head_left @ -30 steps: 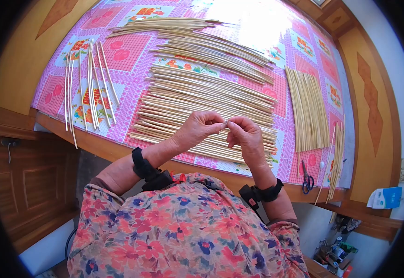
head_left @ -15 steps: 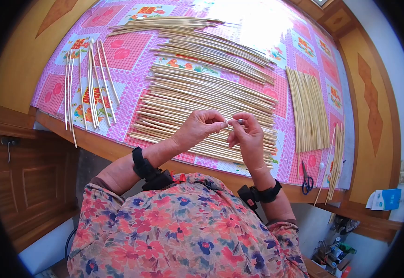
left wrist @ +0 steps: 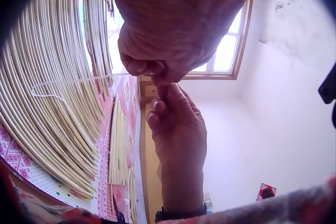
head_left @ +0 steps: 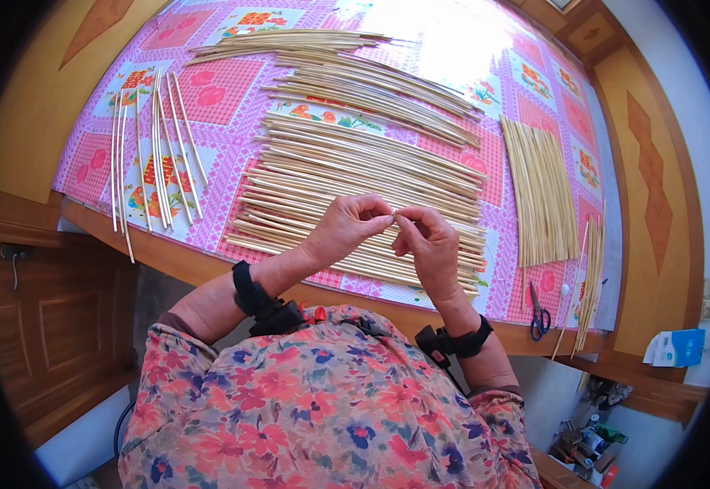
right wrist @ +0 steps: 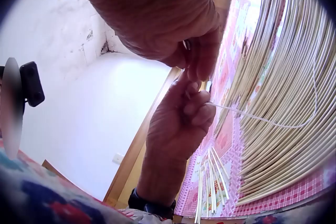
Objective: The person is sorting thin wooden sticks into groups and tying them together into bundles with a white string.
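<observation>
Over the near part of the wide row of thin wooden sticks (head_left: 355, 163), both hands meet fingertip to fingertip. My left hand (head_left: 347, 228) pinches a white string (right wrist: 262, 120) between thumb and fingers; its slack hangs in a loop over the sticks in both wrist views. Thumb and forefinger of my right hand (head_left: 434, 248) are pinched together right at the left fingertips, at the string. The short piece between the fingertips is mostly hidden. A small metal band (right wrist: 186, 44) shows at a right finger in the right wrist view.
Several pale sticks (head_left: 159, 163) lie apart on the left of the patterned tablecloth (head_left: 223, 175). More sticks (head_left: 298, 41) lie at the back. To the right are a tight row of flat strips (head_left: 542, 196), scissors (head_left: 539, 318), a small white ball (head_left: 565, 290) and a loose bundle (head_left: 590, 285).
Half a second ago the fingertips were slightly apart, with a small greyish thing showing at the right forefinger; now they have come together again. The sticks have not moved.
</observation>
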Motion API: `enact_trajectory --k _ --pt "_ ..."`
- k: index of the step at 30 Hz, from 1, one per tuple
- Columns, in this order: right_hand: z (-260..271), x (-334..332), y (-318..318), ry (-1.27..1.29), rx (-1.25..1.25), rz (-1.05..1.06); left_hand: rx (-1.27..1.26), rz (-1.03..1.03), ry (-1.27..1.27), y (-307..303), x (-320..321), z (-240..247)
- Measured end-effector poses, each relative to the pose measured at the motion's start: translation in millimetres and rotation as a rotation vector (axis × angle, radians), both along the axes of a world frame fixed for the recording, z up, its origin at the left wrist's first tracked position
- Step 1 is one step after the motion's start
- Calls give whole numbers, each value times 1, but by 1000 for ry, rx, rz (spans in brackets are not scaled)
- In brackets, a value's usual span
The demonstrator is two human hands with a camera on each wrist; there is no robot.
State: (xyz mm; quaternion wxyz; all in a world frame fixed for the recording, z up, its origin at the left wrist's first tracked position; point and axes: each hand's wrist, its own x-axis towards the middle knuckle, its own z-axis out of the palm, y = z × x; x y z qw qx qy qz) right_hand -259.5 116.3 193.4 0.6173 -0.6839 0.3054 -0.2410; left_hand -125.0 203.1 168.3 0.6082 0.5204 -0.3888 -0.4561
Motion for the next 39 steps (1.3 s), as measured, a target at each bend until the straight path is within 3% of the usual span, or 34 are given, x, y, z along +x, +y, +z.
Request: enact_trajectory --k 10,13,18,24,33,39 --pt "1 4 -4 38 28 16 -28 48 -289 2 -2 8" --pt "-6 4 -2 57 -138 -14 -22 69 -171 0 -4 6" --pt "-20 2 -5 -183 140 -19 151 -13 344 -2 0 12" --pt "-25 1 -6 -361 125 9 128 -71 641 -6 1 4" --pt "-21 -6 -8 -330 323 33 155 -76 620 -7 1 2" --pt "-19 -8 -10 -269 276 91 168 -72 487 -8 1 7"
